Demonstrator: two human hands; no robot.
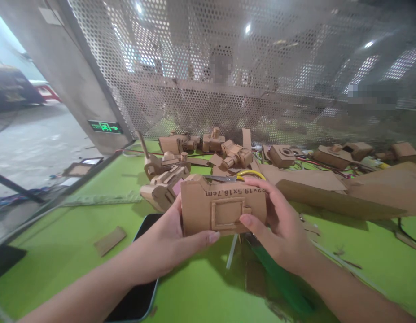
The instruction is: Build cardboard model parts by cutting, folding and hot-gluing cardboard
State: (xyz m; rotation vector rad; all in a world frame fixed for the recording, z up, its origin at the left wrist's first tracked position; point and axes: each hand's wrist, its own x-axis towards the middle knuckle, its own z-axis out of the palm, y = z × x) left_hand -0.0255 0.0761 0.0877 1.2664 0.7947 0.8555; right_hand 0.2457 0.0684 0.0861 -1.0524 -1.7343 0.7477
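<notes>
I hold a cardboard model point(197, 215) up above the green table point(69, 278), one hand at each end. My left hand point(170, 246) pinches its left end, thumb lying along the lower front edge and the fingers mostly hidden behind. My right hand point(285, 233) clasps the right end, fingers curled over the top and side, thumb pressed on the front face by the lower right corner of a raised cardboard frame point(213, 216). Upside-down printing runs above that frame.

Just behind the model lie scissors point(251, 172) with a yellow handle. Behind it and to the left sits a ridged cardboard piece point(160, 190); farther back, more cardboard shapes point(212, 141) stand in front of a perforated metal panel point(194, 89). Large cardboard sheets point(342, 202) lie to its right. Below and left of the model is a dark-screened phone point(135, 300), with a small cardboard scrap point(110, 241) farther left. Below and right is a green handle point(278, 278), partly covered by my right hand and arm.
</notes>
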